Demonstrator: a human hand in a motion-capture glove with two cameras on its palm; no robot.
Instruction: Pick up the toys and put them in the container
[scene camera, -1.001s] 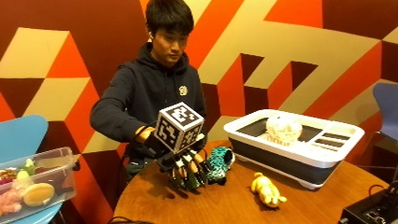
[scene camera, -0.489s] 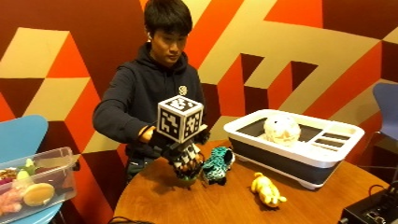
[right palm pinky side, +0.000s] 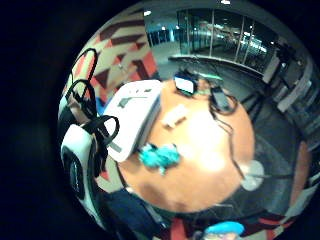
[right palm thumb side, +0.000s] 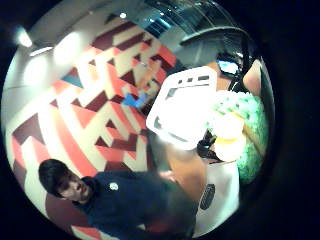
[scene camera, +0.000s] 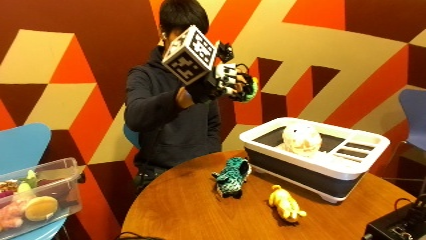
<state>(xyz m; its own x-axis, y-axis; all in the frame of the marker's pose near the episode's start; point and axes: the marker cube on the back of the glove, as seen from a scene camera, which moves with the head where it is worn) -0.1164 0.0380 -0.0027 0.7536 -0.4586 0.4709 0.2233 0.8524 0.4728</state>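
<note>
Outside view: High above the round table (scene camera: 200, 210), I see the right hand (scene camera: 223, 82) curled round a green toy (scene camera: 249, 89); a teal toy (scene camera: 231, 176) and yellow toy (scene camera: 285, 202) lie beside the white container (scene camera: 319, 165), which holds a pale ball (scene camera: 301, 140).
Little-finger view: The teal toy (right palm pinky side: 159, 156) lies next to the container (right palm pinky side: 132, 117).
Thumb view: The green toy (right palm thumb side: 245, 125) sits against the palm.

Outside cam faces me across the table (scene camera: 200, 210); my palm cams look down from high up, both catching the white container (right palm pinky side: 132, 117).
</note>
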